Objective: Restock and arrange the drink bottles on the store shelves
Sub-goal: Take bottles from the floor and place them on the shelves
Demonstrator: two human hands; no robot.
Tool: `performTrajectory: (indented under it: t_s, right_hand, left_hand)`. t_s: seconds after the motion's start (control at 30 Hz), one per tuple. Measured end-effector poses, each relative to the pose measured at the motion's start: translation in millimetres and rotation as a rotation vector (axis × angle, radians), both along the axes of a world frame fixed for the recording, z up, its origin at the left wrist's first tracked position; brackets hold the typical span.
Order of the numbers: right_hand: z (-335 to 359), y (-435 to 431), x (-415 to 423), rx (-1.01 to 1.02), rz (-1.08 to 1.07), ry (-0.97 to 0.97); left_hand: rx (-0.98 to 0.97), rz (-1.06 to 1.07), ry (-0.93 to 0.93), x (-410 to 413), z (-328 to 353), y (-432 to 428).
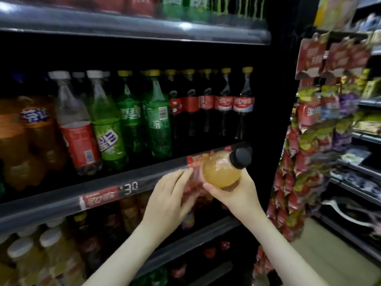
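Shop drinks aisle, soda bottles (158, 120) ranked on shelves (41, 209), price label (115, 194) on shelf edge, hanging snack packets (309, 120)

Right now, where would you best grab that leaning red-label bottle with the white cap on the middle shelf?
Probably its neck, just under the white cap, reached from the front. The red-label bottle leans left at the shelf edge, with orange bottles and a green bottle crowding its body, but its neck stands free.
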State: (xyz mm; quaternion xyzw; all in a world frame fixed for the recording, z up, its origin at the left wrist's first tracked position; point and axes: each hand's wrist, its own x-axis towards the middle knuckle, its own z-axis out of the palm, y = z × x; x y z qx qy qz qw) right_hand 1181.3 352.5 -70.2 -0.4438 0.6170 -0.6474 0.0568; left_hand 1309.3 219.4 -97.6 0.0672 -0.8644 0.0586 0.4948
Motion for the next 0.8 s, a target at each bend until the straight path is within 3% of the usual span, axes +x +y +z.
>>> performTrajectory:
  t_s: [0.13,0.27,0.5,0.67,0.8]
  right_hand:
    - [-38,14,-53,0.092,-0.030,-0.091]
    - [-71,7,-90,0.199,-0.014,-0.178]
    - [-121,-16,-116,0.280,-0.024,-0.233]
    - [-142,-31,-119,0.299,-0.014,-0.268]
    - [-154,-43,-117,0.321,0.000,-0.294]
  left_hand:
    - [0.251,0.047,-0.210,-26,-70,-3]
    - [0.599,0.271,-0.448,-52,-105,-8]
    - [0.673,0.429,-0.595,-88,-130,-16]
    - [0.695,0.579,-0.553,-101,-135,-26]
    - [0.728,0.565,-0.590,-102,-135,-40]
